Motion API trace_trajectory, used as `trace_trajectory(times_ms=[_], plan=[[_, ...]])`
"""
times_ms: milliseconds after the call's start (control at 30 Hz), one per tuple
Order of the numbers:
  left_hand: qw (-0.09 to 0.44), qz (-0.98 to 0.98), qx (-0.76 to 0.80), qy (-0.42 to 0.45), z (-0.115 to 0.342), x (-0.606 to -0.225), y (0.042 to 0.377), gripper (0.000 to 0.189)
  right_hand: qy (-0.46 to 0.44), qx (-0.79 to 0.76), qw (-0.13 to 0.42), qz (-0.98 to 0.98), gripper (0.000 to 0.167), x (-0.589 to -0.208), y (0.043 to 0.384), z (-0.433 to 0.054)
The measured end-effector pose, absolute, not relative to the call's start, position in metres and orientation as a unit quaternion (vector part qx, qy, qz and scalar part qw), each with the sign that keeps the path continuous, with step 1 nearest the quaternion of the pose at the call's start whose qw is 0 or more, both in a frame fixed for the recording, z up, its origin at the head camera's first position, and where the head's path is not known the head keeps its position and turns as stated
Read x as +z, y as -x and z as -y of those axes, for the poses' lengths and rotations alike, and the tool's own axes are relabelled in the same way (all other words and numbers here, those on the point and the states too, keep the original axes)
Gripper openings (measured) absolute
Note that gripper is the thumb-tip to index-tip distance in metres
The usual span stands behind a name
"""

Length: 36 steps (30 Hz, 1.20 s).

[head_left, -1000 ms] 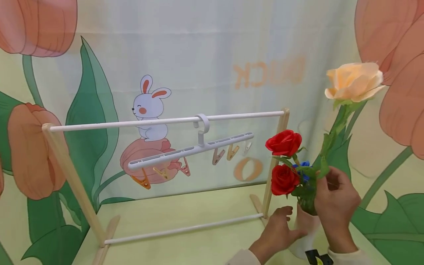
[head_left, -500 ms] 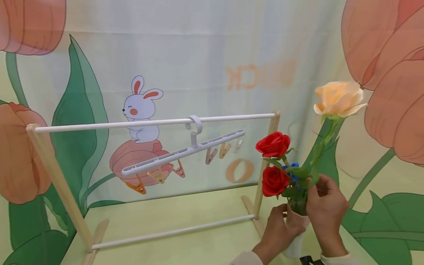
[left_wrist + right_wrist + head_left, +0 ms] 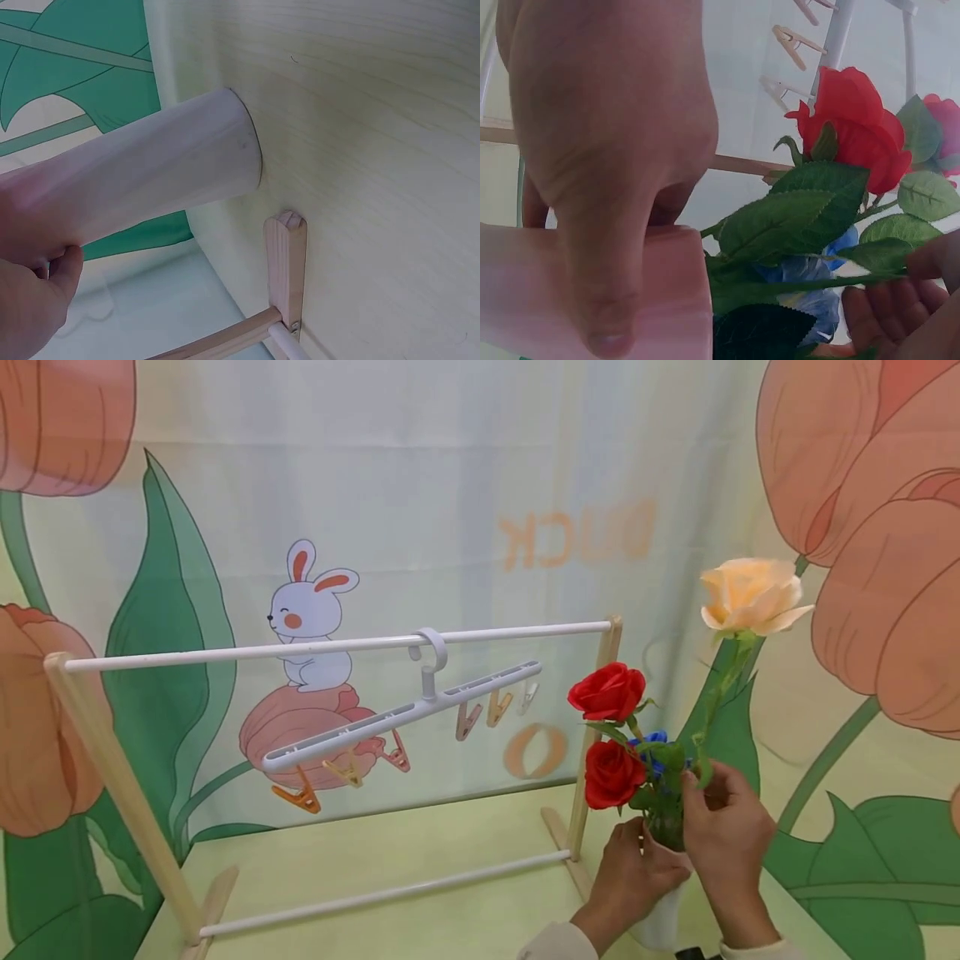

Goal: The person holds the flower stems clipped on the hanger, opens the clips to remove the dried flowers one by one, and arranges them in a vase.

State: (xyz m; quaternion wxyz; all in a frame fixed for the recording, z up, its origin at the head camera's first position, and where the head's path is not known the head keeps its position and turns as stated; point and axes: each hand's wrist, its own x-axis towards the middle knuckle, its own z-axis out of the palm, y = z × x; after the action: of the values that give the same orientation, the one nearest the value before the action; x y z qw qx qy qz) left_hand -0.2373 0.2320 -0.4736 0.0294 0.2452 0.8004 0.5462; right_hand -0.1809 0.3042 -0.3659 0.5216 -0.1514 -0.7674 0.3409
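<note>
A pale pinkish-white vase (image 3: 660, 920) stands on the table at the right, also large in the left wrist view. My left hand (image 3: 624, 883) grips it near the rim, its thumb (image 3: 607, 300) across the front in the right wrist view. Above the rim, my right hand (image 3: 729, 831) pinches the green stem of a tall peach rose (image 3: 752, 597), whose bloom rises well over the others. Two red roses, an upper one (image 3: 607, 692) and a lower one (image 3: 615, 774), lean left out of the vase. Behind their leaves shows a blue flower (image 3: 651, 752). The stem's lower end is hidden.
Left of the vase stands a wooden rack with a white top rail (image 3: 337, 645). A grey hanger (image 3: 405, 714) with several small clips, one orange (image 3: 298, 795), hangs from it. The rack's foot (image 3: 285, 262) is close to the vase base. A printed curtain (image 3: 420, 527) backs the table.
My left hand has closed from beside the vase onto its upper part. The peach rose has come down in my right hand. The head view has turned slightly right.
</note>
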Motion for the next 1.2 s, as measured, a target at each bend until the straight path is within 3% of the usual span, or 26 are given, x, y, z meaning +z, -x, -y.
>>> trace_trajectory(times_ms=[133, 400, 667, 1200], plan=[[0.033, -0.802, 0.544, -0.245, -0.232, -0.473, 0.237, 0.068, 0.167, 0.344, 0.482, 0.788, 0.022, -0.363, 0.176, -0.308], [0.007, -0.835, 0.499, -0.232, -0.231, -0.469, 0.241, 0.078, 0.176, 0.378, 0.444, 0.793, 0.049, -0.354, 0.172, -0.309], [0.028, -0.840, 0.492, -0.228, -0.227, -0.469, 0.238, 0.072, 0.169, 0.394, 0.471, 0.771, 0.037, -0.344, 0.165, -0.301], [0.000, -0.830, 0.488, -0.269, -0.216, -0.469, 0.242, 0.072, 0.154, 0.378, 0.486, 0.773, 0.012, -0.347, 0.149, -0.282]])
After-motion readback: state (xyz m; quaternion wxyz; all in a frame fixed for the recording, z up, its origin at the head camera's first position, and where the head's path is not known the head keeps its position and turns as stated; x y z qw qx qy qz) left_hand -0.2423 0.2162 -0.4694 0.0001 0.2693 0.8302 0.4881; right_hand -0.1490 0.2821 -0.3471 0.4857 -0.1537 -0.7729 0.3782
